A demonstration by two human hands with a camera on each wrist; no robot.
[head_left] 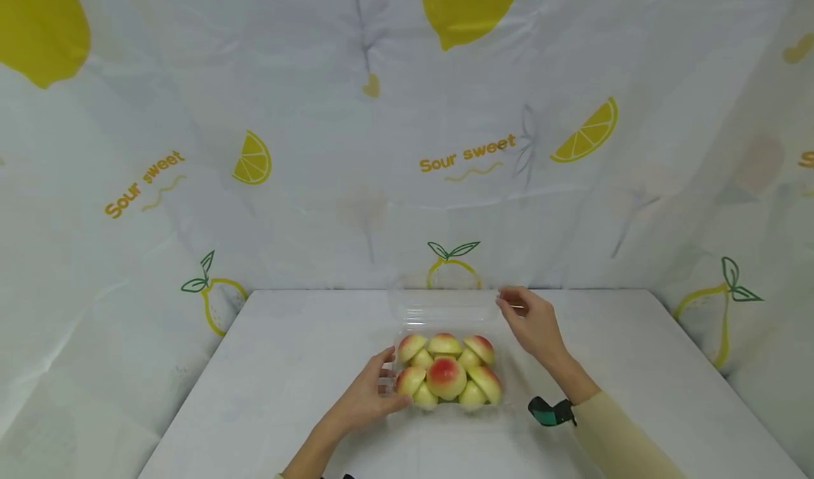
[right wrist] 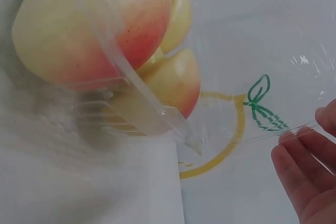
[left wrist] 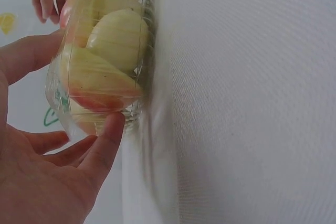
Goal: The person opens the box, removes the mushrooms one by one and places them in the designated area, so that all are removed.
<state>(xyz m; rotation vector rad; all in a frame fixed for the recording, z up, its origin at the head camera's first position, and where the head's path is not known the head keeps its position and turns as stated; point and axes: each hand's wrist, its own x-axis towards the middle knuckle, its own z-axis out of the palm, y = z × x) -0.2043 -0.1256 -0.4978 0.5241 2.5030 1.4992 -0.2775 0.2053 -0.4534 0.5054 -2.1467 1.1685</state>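
Note:
A clear plastic clamshell box sits on the table, filled with several yellow peaches with red blush. Its see-through lid stands raised at the back. My left hand grips the box's left side, thumb at the near corner and fingers spread along the far part of that side. At the lid's right edge, my right hand pinches the thin plastic between thumb and fingers. The right wrist view shows these fingertips at the lid's edge, with peaches behind the box wall.
The white table meets a white curtain printed with lemons at its back edge. More of this curtain hangs along both sides. A dark and green strapped device is at my right wrist.

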